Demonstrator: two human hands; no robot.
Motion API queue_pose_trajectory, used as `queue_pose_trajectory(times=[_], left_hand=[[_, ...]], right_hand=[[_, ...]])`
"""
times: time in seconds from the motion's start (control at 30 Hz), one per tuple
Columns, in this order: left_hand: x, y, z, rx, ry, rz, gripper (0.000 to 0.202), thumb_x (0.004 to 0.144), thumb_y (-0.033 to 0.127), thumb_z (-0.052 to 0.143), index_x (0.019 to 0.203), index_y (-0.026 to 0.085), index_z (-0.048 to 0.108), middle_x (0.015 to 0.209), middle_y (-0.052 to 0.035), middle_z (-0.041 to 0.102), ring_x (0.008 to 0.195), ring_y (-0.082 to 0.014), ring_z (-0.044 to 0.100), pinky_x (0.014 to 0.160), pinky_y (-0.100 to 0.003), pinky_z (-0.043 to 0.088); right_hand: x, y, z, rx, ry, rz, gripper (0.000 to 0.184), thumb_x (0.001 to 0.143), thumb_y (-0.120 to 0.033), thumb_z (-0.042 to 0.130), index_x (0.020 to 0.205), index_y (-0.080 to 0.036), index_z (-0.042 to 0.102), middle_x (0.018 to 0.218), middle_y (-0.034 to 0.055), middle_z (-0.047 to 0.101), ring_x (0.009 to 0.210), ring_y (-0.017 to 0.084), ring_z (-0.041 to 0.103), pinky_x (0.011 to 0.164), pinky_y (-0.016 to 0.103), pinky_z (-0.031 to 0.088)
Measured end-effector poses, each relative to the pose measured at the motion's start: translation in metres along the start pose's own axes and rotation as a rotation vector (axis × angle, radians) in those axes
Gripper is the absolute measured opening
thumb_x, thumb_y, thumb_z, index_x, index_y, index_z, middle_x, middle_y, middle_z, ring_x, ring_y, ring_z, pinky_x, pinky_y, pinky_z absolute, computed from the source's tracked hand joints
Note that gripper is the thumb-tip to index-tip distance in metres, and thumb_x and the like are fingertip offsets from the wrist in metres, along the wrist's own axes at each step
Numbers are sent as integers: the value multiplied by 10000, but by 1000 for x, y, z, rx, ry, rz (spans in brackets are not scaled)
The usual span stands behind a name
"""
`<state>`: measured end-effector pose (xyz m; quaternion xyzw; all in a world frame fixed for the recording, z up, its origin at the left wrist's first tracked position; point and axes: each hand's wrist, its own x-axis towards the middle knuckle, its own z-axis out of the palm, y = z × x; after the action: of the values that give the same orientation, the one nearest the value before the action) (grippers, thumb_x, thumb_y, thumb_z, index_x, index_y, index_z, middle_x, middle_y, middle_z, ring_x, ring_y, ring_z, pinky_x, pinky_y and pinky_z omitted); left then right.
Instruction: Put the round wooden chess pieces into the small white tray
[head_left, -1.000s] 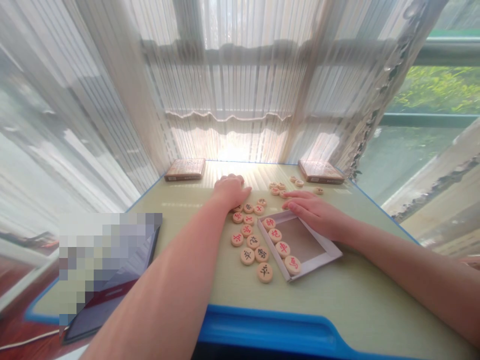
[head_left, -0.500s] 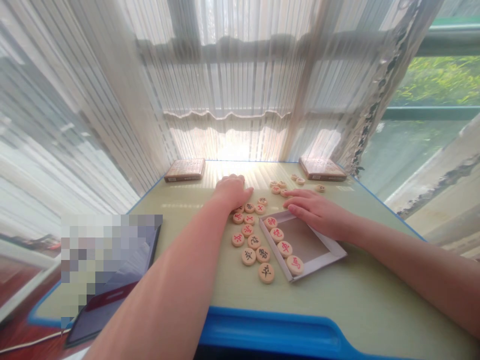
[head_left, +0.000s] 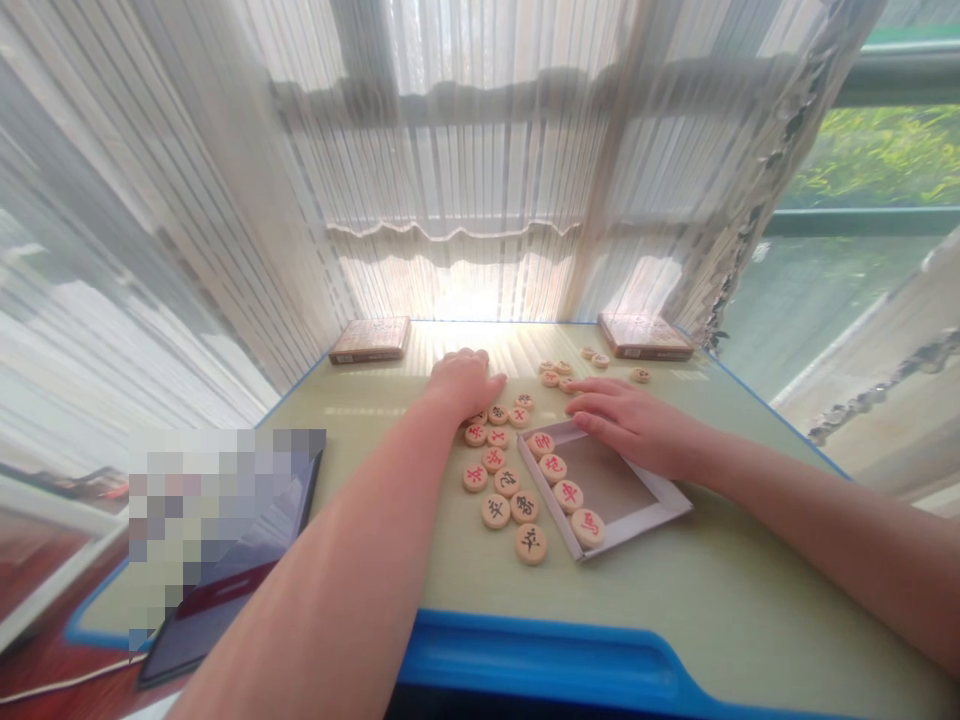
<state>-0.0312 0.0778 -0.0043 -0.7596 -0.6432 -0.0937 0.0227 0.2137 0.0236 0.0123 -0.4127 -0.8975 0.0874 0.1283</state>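
My left hand (head_left: 463, 384) is palm down on the table, beyond the loose xiangqi pieces. Its thumb sticks out to the right, while the fingertips are turned away from me; its wrist partly covers a piece. To the right, my right hand (head_left: 626, 420) stretches its fingers over the far side of a shallow white cardboard box (head_left: 643, 533). Its fingertips are close to a round wooden piece (head_left: 567, 385). Four-sided and low, the box has a row of red-marked pieces (head_left: 568, 496) along its left wall. Several red and black pieces (head_left: 507, 482) lie left of it.
At the back stand two flat boxes, one on the left (head_left: 370, 340) and one on the right (head_left: 646, 338). More pieces (head_left: 600, 361) are scattered by the right one. A dark tablet (head_left: 225, 600) is at left. The table has a blue edge (head_left: 540, 655), and sheer curtains (head_left: 465, 170) hang behind.
Both hands keep their places. The view has shifted very slightly; no piece has visibly been moved.
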Motion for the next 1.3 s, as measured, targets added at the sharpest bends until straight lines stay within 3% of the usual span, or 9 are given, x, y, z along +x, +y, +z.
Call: queue_pose_trajectory(times=[1.3], left_hand=[[-1,5,-3,33,-26,4,480,854,499,361,1139,151,528,1149,-137,557,1070,-295,510,906,-402,411]], right_hand=[[-1,2,2,-42,-14,-23,453,861,-519,393,1101,-220,636,1346,83,498,1236,286,432,1019,488,353]])
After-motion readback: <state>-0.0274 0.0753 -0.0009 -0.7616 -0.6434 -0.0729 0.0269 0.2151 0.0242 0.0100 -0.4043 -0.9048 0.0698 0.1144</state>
